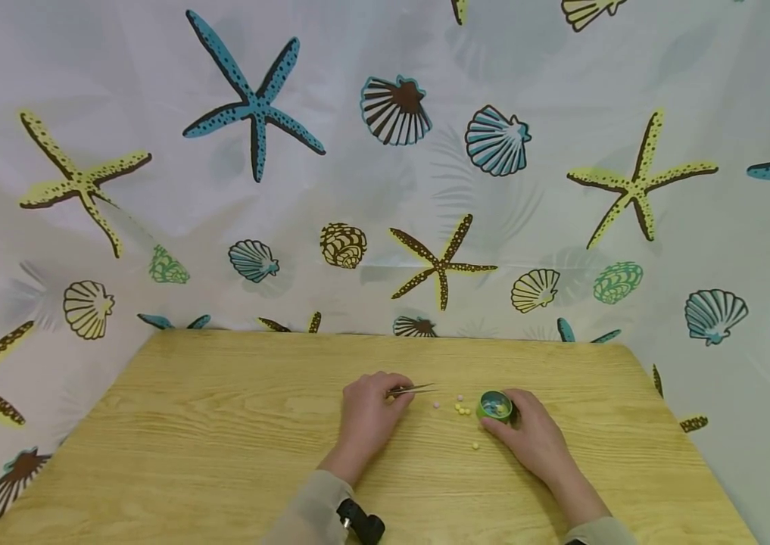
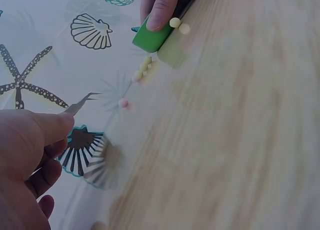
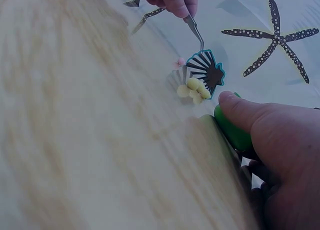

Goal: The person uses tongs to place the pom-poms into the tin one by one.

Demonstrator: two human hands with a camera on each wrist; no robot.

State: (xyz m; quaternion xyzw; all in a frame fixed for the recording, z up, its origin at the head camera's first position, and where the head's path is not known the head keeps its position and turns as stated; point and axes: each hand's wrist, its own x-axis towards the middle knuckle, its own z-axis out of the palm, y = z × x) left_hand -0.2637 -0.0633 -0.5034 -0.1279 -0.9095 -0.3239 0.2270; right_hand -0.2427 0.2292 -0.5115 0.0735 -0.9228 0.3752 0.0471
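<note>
Green cup (image 1: pixel 495 407) sits gripped in my right hand (image 1: pixel 534 439); my left hand (image 1: pixel 367 416) pinches metal tweezers (image 1: pixel 412 390), tips near yellow beads (image 1: pixel 461 409) on the wooden table (image 1: pixel 221 439).

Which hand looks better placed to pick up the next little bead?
Probably the left hand. It holds the tweezers, whose tips point toward the beads lying loose on the table. The right hand is busy gripping the green cup beside them.
</note>
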